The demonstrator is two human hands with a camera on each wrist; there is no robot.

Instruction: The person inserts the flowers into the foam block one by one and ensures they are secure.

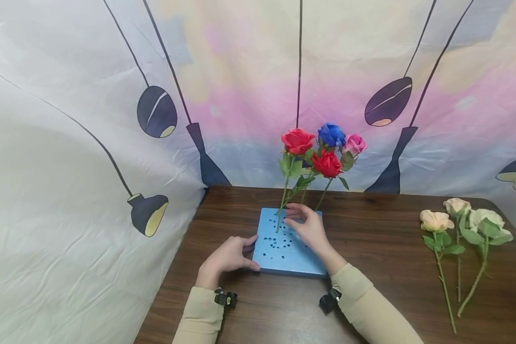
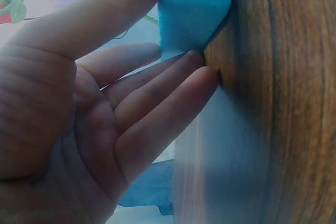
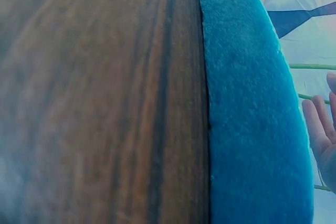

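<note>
The blue foam block (image 1: 298, 263) lies on the wood-grain table (image 1: 284, 315) between your hands, its left edge against your left hand (image 1: 228, 260) and its top beneath your right hand (image 1: 307, 229). Your left thumb and index finger touch the block near its near-left corner; the remaining fingers extend fairly straight below, slightly apart. Your right hand reaches over the block, thumb and fingers parted, their tips just beside the stem of the left red rose (image 1: 298, 141); you cannot tell from these views whether they touch it. That stem meets the block's top among the many small holes.

There is one block. Four roses stand at it: two red, counting the right red rose (image 1: 327, 164), plus one blue rose (image 1: 331, 134) and one pink rose (image 1: 355, 144). Your right hand hides some of the lower stems. Three pale roses lie on the table, well apart to your right: one peach rose (image 1: 436, 221), one cream rose (image 1: 457, 206) and one greenish-white rose (image 1: 487, 220).
</note>
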